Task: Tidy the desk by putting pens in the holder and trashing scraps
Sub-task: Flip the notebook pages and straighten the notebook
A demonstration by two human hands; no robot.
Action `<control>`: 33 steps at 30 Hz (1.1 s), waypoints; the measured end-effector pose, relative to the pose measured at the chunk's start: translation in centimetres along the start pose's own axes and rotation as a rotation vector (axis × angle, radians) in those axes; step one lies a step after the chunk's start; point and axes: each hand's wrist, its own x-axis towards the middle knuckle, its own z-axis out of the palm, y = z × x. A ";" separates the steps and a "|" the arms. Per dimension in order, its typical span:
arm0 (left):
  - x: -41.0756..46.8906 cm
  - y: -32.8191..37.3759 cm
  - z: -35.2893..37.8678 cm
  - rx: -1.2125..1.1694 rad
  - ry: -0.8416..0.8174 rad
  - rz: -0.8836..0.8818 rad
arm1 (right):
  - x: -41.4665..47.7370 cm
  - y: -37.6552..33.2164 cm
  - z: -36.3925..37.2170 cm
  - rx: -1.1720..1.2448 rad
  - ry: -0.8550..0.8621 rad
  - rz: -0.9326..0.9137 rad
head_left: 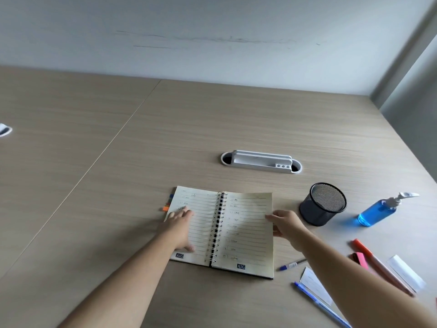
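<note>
An open spiral notebook (241,228) lies on the wooden desk. My left hand (181,227) rests flat on its left page. My right hand (287,227) pinches the outer edge of the right page. A black mesh pen holder (322,204) stands empty to the right. Near the front right lie a blue-capped pen (292,265), a blue pen (319,303) and an orange pen (378,261), partly hidden by my right forearm. Paper scraps lie there too: a white slip (315,285), a second white slip (408,272) and a pink one (361,260).
A blue sanitizer pump bottle (378,210) stands right of the holder. A white cable tray (261,160) is set into the desk (118,174) behind the notebook. The desk's right edge runs close beside the bottle.
</note>
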 end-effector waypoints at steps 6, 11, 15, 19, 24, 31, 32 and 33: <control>-0.8 0.5 0.1 -0.206 -0.032 0.016 | -1.2 -0.2 -0.4 0.427 -0.192 0.147; -2.1 1.6 -3.5 -1.001 -0.091 -0.123 | -3.1 -3.3 3.4 0.287 -0.516 0.051; -2.7 1.7 -5.7 -1.245 -0.128 -0.169 | -5.1 -3.9 7.7 -0.193 -0.560 -0.105; -2.6 0.5 -5.5 -1.012 0.101 -0.267 | -4.7 -2.9 8.2 -0.915 -0.245 -0.454; -2.9 -1.8 -4.5 -0.861 0.207 -0.378 | -4.5 -0.8 4.5 -1.205 -0.097 -0.414; -2.4 -2.9 -2.5 -0.666 0.239 -0.407 | -4.0 -0.2 3.6 -1.209 -0.047 -0.412; -2.3 -3.0 -2.5 -0.594 0.248 -0.415 | -4.0 -0.2 4.0 -1.199 -0.051 -0.416; -2.7 -2.8 -2.8 -0.524 0.248 -0.426 | -3.9 0.0 4.3 -1.191 -0.058 -0.412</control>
